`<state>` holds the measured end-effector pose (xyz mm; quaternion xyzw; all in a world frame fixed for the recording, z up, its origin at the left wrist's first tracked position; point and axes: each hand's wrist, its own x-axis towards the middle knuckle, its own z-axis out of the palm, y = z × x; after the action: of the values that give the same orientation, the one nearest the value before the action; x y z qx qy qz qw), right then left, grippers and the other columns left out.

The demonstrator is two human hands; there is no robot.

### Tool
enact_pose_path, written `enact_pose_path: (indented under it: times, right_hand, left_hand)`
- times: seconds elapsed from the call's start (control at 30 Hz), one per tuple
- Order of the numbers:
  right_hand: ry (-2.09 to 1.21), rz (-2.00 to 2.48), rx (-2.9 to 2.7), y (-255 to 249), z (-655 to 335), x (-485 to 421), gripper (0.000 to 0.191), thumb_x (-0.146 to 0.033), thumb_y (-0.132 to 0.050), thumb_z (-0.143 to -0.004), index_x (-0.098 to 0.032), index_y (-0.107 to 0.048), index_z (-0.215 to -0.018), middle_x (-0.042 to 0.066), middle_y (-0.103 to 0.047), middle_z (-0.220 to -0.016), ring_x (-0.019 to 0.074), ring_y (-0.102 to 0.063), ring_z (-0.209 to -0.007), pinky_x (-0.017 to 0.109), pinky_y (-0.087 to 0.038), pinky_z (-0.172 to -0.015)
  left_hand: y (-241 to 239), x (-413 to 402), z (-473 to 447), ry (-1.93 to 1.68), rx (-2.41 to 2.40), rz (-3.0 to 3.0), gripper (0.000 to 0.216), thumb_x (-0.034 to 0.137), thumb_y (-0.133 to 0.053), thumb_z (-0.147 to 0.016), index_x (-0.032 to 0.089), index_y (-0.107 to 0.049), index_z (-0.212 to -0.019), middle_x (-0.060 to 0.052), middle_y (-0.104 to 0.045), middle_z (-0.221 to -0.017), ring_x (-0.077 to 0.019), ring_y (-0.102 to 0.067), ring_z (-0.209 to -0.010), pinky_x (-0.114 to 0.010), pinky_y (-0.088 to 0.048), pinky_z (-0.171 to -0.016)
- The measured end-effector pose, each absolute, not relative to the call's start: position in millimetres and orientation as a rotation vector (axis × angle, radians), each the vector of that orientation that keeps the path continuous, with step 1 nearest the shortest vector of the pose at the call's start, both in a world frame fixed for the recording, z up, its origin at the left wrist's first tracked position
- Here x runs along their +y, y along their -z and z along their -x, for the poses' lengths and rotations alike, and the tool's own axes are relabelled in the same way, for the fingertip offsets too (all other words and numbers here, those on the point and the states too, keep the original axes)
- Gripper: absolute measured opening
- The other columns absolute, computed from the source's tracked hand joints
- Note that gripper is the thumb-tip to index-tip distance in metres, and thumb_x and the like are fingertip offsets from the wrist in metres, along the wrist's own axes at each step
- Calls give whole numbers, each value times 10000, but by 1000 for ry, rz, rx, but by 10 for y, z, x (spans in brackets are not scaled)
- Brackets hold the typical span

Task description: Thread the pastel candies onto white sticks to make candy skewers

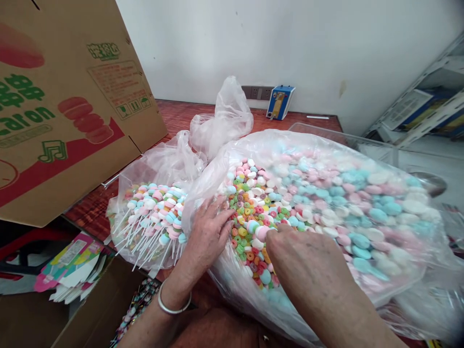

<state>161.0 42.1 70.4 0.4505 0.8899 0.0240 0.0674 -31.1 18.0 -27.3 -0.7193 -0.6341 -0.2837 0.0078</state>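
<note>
A big clear plastic bag in front of me holds pastel pink, blue and white candy discs and small coloured ring candies. My left hand, a silver bangle on its wrist, rests at the bag's opening with fingers stretched onto the ring candies. My right hand is curled inside the bag, fingertips pinched among the discs; what it holds is hidden. To the left a smaller clear bag holds finished candy skewers on white sticks.
A large printed cardboard box leans at the left on the reddish wooden table. A blue device stands by the wall sockets. Flat pink paper cartons and an open brown box lie at the lower left. Shelving stands at the right.
</note>
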Motion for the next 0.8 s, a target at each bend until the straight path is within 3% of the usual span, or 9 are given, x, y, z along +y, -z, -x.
enact_pose_path:
  times: [0.1, 0.23, 0.43, 0.8]
  right_hand:
    - [-78, -1318, 2700, -702, -1555, 489, 156, -34, -697, -740, -189, -700, -750, 71, -717, -678, 216, -696, -586, 270, -359, -494]
    - [8, -1378, 2640, -639, -1591, 549, 188, -66, -630, -836, -191, -678, -705, 50, -709, -654, 202, -689, -583, 273, -269, -481]
    - [134, -1602, 2625, -470, -1818, 493, 346, -294, -508, -994, -236, -653, -686, 10, -728, -732, 216, -709, -686, 287, -172, -527]
    - [40, -1527, 2516, -613, -1620, 572, 312, -222, -492, -982, -222, -671, -727, 37, -735, -733, 227, -716, -652, 286, -145, -504]
  left_hand:
    - [273, 186, 320, 902, -1983, 2263, 260, 168, -567, -951, 220, -718, -1156, -113, -578, -1437, -341, -407, -1427, -612, -400, -1140]
    - [280, 177, 329, 910, -1996, 2258, 260, 175, -571, -951, 209, -700, -1174, -118, -573, -1446, -330, -406, -1428, -607, -398, -1144]
    - [287, 187, 309, 914, -2027, 2241, 219, 194, -587, -946, 165, -692, -1136, -153, -576, -1443, -340, -461, -1381, -607, -419, -1122]
    - [278, 202, 293, 981, -2035, 2228, 205, 168, -594, -926, 201, -714, -1090, -123, -575, -1445, -331, -460, -1382, -598, -415, -1126]
